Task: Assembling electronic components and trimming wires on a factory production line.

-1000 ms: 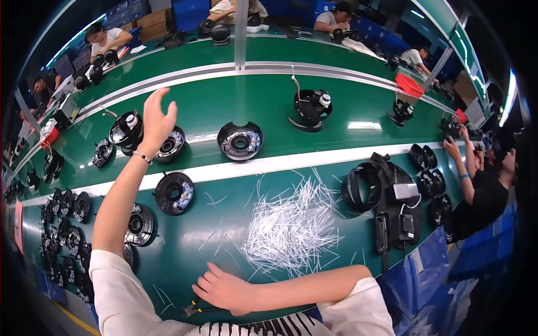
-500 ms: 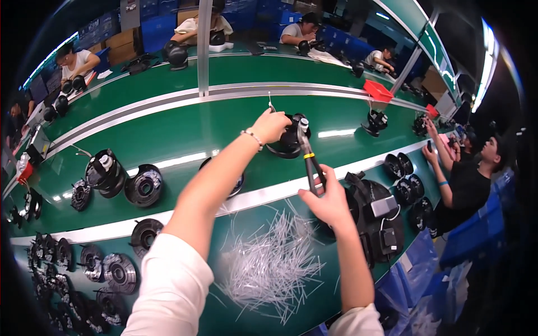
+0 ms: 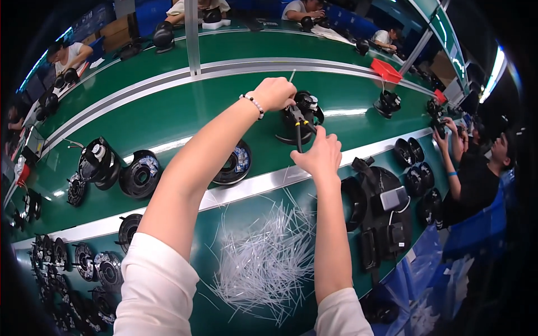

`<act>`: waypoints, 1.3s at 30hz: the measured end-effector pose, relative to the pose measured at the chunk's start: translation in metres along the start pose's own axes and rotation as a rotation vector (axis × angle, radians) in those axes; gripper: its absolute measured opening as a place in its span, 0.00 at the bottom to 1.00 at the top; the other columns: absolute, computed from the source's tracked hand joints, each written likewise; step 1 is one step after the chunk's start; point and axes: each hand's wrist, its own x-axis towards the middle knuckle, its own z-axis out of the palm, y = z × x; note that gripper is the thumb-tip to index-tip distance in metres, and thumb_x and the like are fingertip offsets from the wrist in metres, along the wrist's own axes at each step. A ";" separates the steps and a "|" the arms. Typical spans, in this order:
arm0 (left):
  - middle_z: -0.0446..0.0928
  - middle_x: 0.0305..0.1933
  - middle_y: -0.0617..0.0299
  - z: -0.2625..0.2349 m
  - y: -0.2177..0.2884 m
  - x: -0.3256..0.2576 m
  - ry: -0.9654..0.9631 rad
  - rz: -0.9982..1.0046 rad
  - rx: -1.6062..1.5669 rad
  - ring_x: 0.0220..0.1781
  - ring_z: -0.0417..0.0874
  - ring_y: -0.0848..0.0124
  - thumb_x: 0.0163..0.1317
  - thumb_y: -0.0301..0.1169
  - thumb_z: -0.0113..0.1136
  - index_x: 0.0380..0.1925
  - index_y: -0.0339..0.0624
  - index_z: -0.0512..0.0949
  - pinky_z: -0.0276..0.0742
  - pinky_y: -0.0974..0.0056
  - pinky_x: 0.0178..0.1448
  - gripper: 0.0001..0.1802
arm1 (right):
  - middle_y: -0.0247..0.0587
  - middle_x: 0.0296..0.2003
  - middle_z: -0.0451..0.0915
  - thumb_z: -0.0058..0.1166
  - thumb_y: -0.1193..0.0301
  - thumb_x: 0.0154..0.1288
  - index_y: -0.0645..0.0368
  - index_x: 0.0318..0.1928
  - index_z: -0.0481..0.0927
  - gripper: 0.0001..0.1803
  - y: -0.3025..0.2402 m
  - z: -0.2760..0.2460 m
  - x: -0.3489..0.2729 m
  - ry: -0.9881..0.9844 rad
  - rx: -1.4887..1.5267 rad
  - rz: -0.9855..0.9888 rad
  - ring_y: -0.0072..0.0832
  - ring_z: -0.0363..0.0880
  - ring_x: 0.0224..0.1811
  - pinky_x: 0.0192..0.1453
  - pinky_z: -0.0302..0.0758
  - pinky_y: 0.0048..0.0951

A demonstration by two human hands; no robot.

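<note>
My left hand [image 3: 274, 94], with a beaded bracelet at its wrist, is closed at the left side of a black round-based device [image 3: 307, 102]. A thin white cable tie [image 3: 293, 76] sticks up from its fingers. My right hand [image 3: 320, 154] grips a pair of cutting pliers [image 3: 298, 132] with black handles and yellow bands. The plier jaws point away from me, against the device and just below my left fingertips. What lies between the jaws is too small to make out. Loose cable ties [image 3: 263, 257] lie in a pile between my forearms.
An open black housing [image 3: 234, 163] lies near my left forearm. Another device [image 3: 98, 162] and housing [image 3: 140, 173] stand left. Round black parts [image 3: 109, 271] crowd the lower left. A black assembly [image 3: 386, 207] lies right. Co-workers sit across the bench and at the right.
The pliers have moved from the device's white top down to its side, beneath my left fingers. My left hand has turned, and the view has shifted slightly.
</note>
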 end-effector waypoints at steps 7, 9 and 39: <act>0.75 0.27 0.52 0.001 0.009 -0.002 -0.017 -0.028 -0.017 0.36 0.76 0.56 0.53 0.38 0.56 0.26 0.41 0.76 0.73 0.56 0.39 0.11 | 0.52 0.41 0.68 0.65 0.61 0.32 0.59 0.51 0.64 0.41 0.007 0.000 -0.012 -0.010 -0.039 0.006 0.44 0.67 0.47 0.48 0.68 0.39; 0.75 0.28 0.52 0.006 0.010 0.001 -0.002 -0.018 -0.007 0.36 0.76 0.56 0.53 0.38 0.55 0.26 0.40 0.76 0.74 0.56 0.39 0.12 | 0.51 0.41 0.68 0.65 0.61 0.32 0.59 0.51 0.65 0.40 0.006 0.002 -0.009 -0.015 -0.030 0.012 0.44 0.66 0.47 0.48 0.68 0.39; 0.77 0.23 0.56 -0.156 -0.050 -0.329 0.281 -0.400 -0.167 0.26 0.79 0.59 0.47 0.28 0.56 0.27 0.44 0.78 0.75 0.60 0.31 0.05 | 0.41 0.34 0.70 0.57 0.73 0.32 0.54 0.44 0.70 0.29 -0.156 -0.032 -0.020 0.200 0.431 -0.927 0.37 0.70 0.40 0.43 0.65 0.35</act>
